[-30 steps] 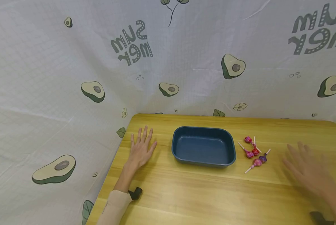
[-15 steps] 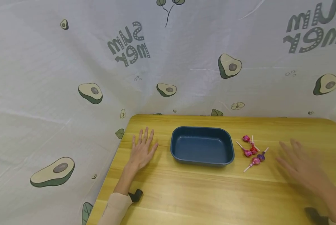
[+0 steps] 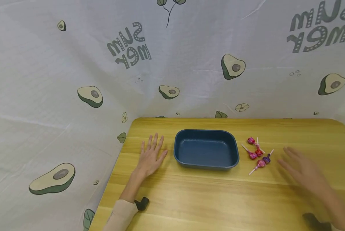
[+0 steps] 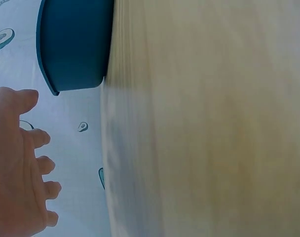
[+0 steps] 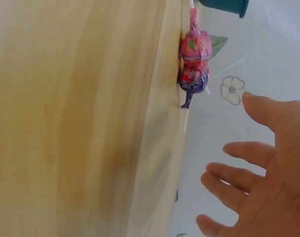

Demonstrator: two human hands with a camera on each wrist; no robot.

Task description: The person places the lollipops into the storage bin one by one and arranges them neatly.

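Note:
A dark blue rectangular tray (image 3: pixel 206 163) with rounded corners stands on the wooden table, with nothing inside it. Several wrapped lollipops (image 3: pixel 258 153) in pink, red and purple lie in a loose group just right of it. My left hand (image 3: pixel 150 161) hovers left of the tray with its fingers spread, holding nothing. To the right of the lollipops is my right hand (image 3: pixel 305 171), blurred, its fingers extended and nothing in its grasp. In the right wrist view, lollipops (image 5: pixel 195 47) lie beyond the spread fingers. The left wrist view has the tray (image 4: pixel 76 47) beyond the thumb.
A pale curtain (image 3: pixel 201 64) printed with avocados and lettering hangs behind the table and along its left side. The wooden tabletop (image 3: pixel 207 199) stretches in front of the tray. Each wrist carries a small black camera mount (image 3: pixel 142 203).
My right hand has moved left, closer to the lollipops. The left hand has shifted slightly right, toward the tray. The tray and lollipops keep their places on the table while the view shifts a little.

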